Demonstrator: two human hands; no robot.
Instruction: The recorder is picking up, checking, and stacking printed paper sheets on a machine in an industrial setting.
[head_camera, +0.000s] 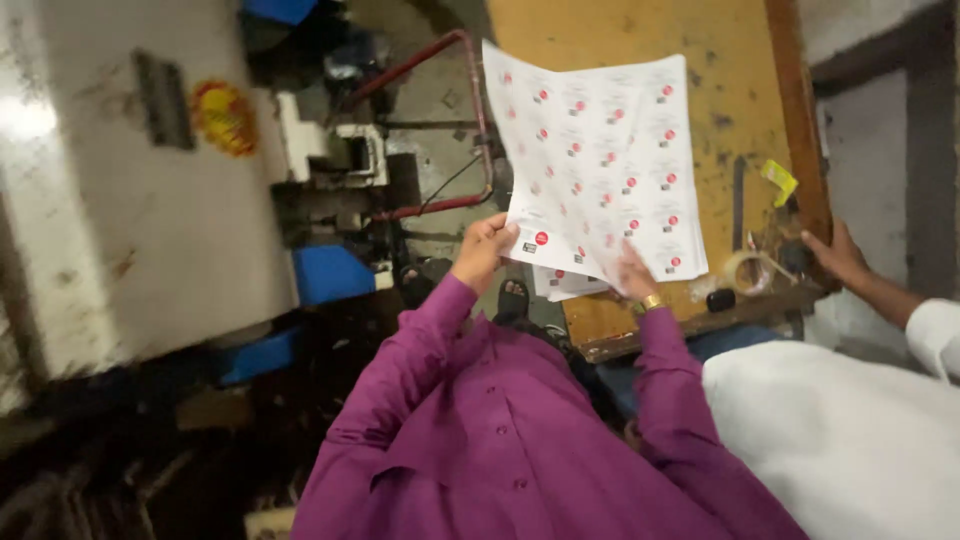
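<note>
Left hand (484, 248) is closed on the near left corner of the printed sheets (600, 160); right hand (632, 275), fingers spread, is pressed beneath them above the yellow counter (610, 30). Edges are best squared before release.

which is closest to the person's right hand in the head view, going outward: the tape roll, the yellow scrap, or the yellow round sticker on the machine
From the right hand, which rests on the printed sheets:
1. Tape roll, just to its right on the table's front edge.
2. Yellow scrap, farther right and up, near the table's right rim.
3. Yellow round sticker, far left on the white machine.
</note>
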